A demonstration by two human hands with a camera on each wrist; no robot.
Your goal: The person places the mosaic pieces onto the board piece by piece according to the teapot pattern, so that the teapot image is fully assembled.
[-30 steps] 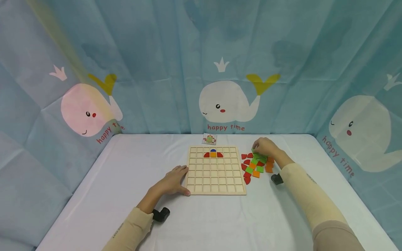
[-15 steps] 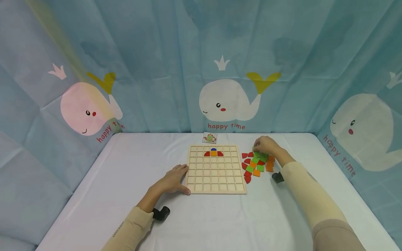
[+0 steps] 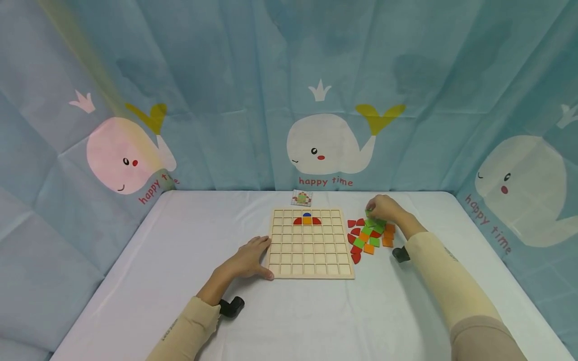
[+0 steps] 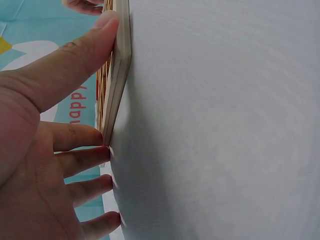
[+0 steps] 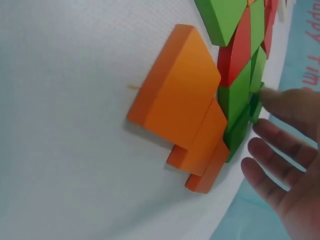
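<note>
A wooden grid board (image 3: 311, 250) lies on the table. My left hand (image 3: 247, 258) rests at its near left corner, thumb on the rim and fairly straight fingers (image 4: 82, 160) against the side and tabletop. Near the top of the grid sit a blue half-round tile (image 3: 307, 214), an orange square tile (image 3: 307, 220) and a red curved tile (image 3: 297, 221) on either side. At the far end of the loose pile, my right hand (image 3: 385, 208) pinches a green square tile (image 5: 257, 105) between thumb and index finger; its other fingers are loosely bent.
Loose red tiles (image 3: 356, 257), green tiles (image 3: 374, 242) and orange tiles (image 3: 387, 242) lie right of the board, some overlapping. A small pattern card (image 3: 301, 198) lies behind the board. A whale-print curtain (image 3: 226, 150) stands along the table's back edge.
My right hand has shifted slightly to the right at the far end of the pile, with the green tile at its fingertips. The left hand keeps its place on the board.
</note>
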